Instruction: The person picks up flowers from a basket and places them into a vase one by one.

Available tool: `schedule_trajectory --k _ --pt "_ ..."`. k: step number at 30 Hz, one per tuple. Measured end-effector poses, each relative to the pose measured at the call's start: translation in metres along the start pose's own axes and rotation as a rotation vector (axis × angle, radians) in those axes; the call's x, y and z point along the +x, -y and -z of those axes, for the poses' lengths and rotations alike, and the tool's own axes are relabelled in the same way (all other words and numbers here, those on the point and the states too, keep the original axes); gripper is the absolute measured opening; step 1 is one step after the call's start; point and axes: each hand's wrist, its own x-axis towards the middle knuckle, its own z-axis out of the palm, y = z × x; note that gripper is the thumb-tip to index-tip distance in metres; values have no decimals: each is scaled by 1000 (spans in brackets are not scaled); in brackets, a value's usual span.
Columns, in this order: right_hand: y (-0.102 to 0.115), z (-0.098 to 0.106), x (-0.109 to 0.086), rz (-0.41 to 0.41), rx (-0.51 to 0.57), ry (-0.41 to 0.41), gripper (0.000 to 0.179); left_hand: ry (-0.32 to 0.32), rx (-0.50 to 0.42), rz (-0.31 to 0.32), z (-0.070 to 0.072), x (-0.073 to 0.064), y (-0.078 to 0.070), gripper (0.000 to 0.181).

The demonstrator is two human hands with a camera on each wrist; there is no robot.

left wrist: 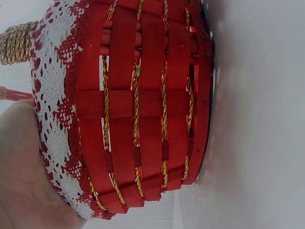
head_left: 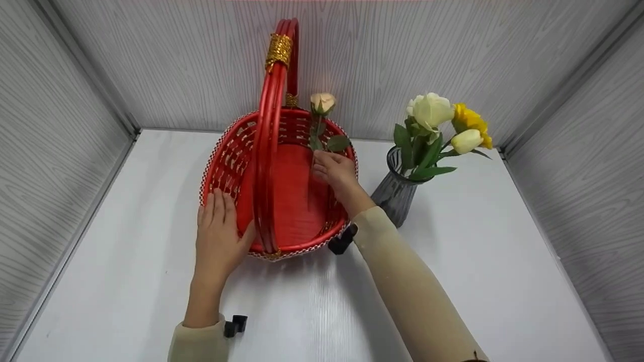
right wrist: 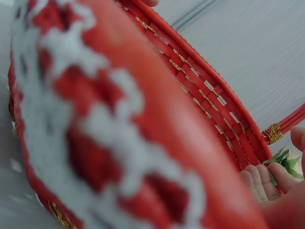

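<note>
A red woven basket [head_left: 297, 201] with a tall arched handle stands on the white table. My left hand [head_left: 219, 236] rests on its near left rim, fingers extended and thumb toward the handle's base. The left wrist view shows the palm against the white lace edging [left wrist: 57, 95]. Inside the basket's right side, my right hand [head_left: 334, 171] pinches the stem of a pale peach rose [head_left: 322, 104]. The bloom stands upright near the back rim, with green leaves [right wrist: 288, 163] just beyond the fingers. The stem's lower end is hard to make out against the red floor.
Right of the basket, a grey glass vase [head_left: 395, 196] holds a white rose [head_left: 430, 110], a white tulip [head_left: 467, 141] and a yellow flower [head_left: 470, 120]. The right forearm passes close to this vase. Grey wood-grain panels [head_left: 377, 60] enclose the table [head_left: 468, 261].
</note>
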Motion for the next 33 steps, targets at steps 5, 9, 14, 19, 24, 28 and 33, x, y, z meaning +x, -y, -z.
schedule_trajectory --k 5,9,14,19,24,28,33 --pt "3 -1 6 -70 54 -19 55 6 -3 0 0 0 0 80" --pt "7 -1 10 -153 114 -59 55 34 3 8 0 -1 0 80" --pt "10 -1 14 -203 129 -80 59 36 9 12 -1 -2 -1 80" --pt "8 0 17 -216 105 -97 56 29 7 12 -2 -2 -2 80" --pt "3 1 18 -246 84 -117 53 28 5 15 -2 -1 -2 82" --pt "1 0 20 -262 88 -109 49 14 9 15 -2 0 0 81" --pt "0 -4 23 -281 103 -72 49 13 11 17 -1 1 2 81"
